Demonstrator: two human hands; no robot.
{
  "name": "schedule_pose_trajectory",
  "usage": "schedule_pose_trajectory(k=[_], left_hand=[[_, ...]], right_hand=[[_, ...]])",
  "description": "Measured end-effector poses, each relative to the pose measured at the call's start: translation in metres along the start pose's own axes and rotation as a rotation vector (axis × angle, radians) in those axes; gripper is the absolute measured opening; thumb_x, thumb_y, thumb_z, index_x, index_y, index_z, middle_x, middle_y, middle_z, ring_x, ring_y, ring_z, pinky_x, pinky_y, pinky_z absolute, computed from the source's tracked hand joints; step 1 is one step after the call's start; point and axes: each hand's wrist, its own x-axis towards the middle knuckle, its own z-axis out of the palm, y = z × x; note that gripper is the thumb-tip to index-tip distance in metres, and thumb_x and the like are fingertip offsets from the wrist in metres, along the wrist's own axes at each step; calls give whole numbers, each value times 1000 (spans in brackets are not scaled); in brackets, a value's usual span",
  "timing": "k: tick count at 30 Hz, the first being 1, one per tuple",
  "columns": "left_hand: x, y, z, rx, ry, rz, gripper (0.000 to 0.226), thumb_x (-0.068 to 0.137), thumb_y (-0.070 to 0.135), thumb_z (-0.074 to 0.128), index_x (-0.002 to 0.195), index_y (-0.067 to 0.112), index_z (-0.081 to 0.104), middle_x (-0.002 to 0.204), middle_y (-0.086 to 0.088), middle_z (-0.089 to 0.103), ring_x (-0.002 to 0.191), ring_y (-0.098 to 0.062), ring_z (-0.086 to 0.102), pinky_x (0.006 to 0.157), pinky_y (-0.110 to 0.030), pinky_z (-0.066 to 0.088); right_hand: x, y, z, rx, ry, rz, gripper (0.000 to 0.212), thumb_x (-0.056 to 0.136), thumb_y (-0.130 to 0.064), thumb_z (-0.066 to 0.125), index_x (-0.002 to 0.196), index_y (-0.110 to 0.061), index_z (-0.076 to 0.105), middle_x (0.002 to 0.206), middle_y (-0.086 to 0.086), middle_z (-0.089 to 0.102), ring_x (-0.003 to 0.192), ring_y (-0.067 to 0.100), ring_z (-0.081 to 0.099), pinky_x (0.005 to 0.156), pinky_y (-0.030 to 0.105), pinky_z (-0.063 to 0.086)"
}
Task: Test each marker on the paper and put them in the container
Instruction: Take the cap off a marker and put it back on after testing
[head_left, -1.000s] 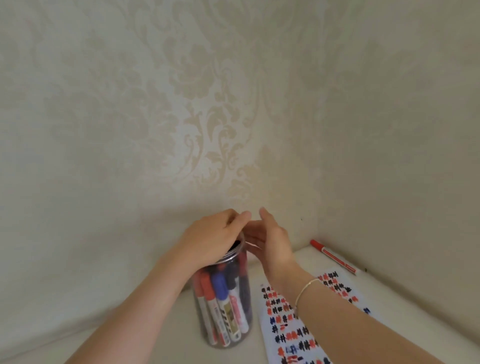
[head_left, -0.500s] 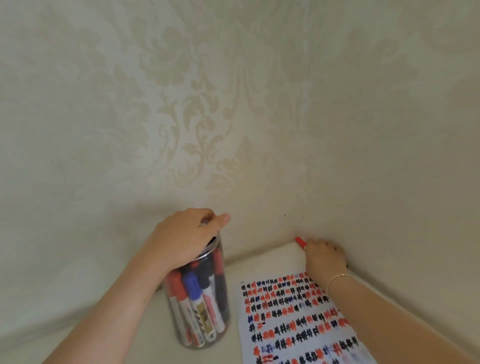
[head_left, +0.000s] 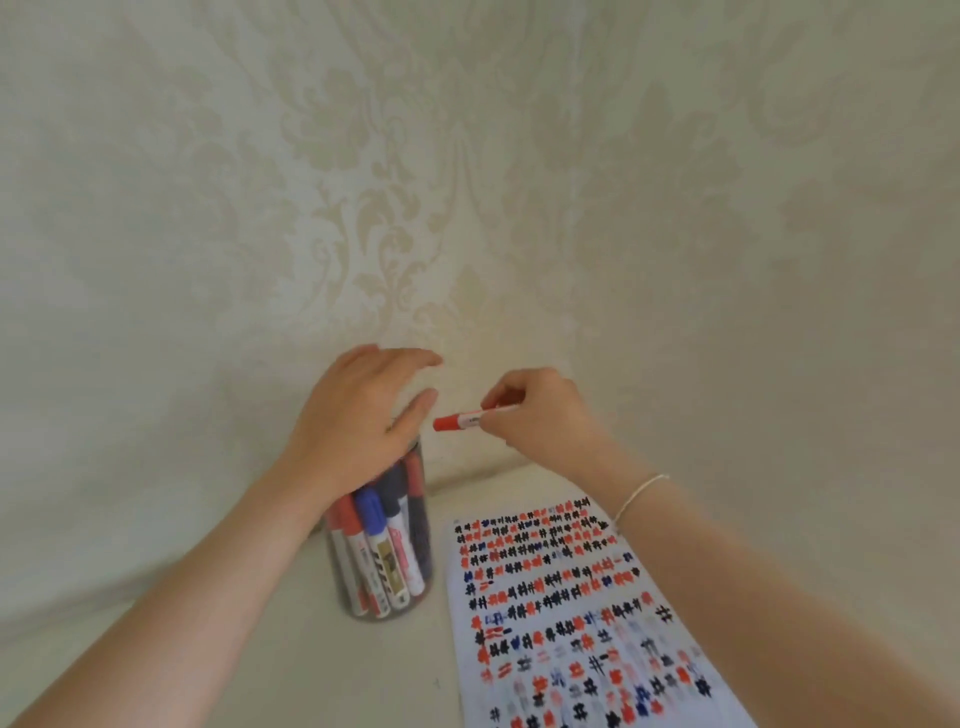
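Note:
A clear plastic container (head_left: 382, 566) stands on the table, packed with several red, blue and black markers. My left hand (head_left: 358, 415) rests over its mouth, fingers spread and lifting toward the right. My right hand (head_left: 535, 415) pinches a red-capped white marker (head_left: 457, 421) in the air just right of the container's top, cap pointing left at my left thumb. A sheet of paper (head_left: 566, 608) covered in rows of red, black and blue test marks lies to the right of the container, under my right forearm.
The cream table (head_left: 291, 670) sits in a corner. Patterned wallpaper walls (head_left: 395, 208) close it in behind and on the right. A thin bracelet (head_left: 636, 493) circles my right wrist.
My right hand picked the red marker up from the far right corner of the table and carried it left to the container's top. My left hand loosened its fingers over the mouth.

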Motion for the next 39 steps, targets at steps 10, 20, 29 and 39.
schedule_pose_trajectory(k=[10, 20, 29, 39], left_hand=[[-50, 86, 27, -649, -186, -208, 26, 95, 41, 46, 102, 21, 62, 61, 6, 54, 52, -12, 50, 50, -27, 44], [-75, 118, 41, -876, -529, -247, 22, 98, 39, 45, 80, 29, 56, 49, 12, 49, 43, -6, 45, 50, -24, 44], [-81, 114, 30, -1233, -717, -310, 31, 96, 32, 48, 90, 5, 62, 51, 6, 26, 44, -12, 21, 44, -21, 35], [-70, 106, 18, -1423, -1072, -256, 34, 97, 30, 44, 83, 12, 68, 49, 5, 17, 40, -10, 15, 41, -24, 25]], right_hand=[[-58, 9, -36, 906, 6, 228, 2, 82, 5, 63, 80, 3, 62, 61, 7, 50, 46, 12, 45, 46, 20, 43], [-98, 47, -7, 789, -246, 405, 33, 84, -11, 67, 57, -14, 49, 58, 8, 48, 40, 11, 30, 39, 19, 30], [-110, 46, -9, 789, -336, 330, 28, 87, -8, 56, 60, -10, 50, 54, 8, 51, 35, 14, 35, 38, 22, 33], [-126, 47, -12, 858, -270, 311, 24, 89, -8, 51, 65, -7, 46, 45, 3, 47, 31, 16, 39, 36, 23, 36]])
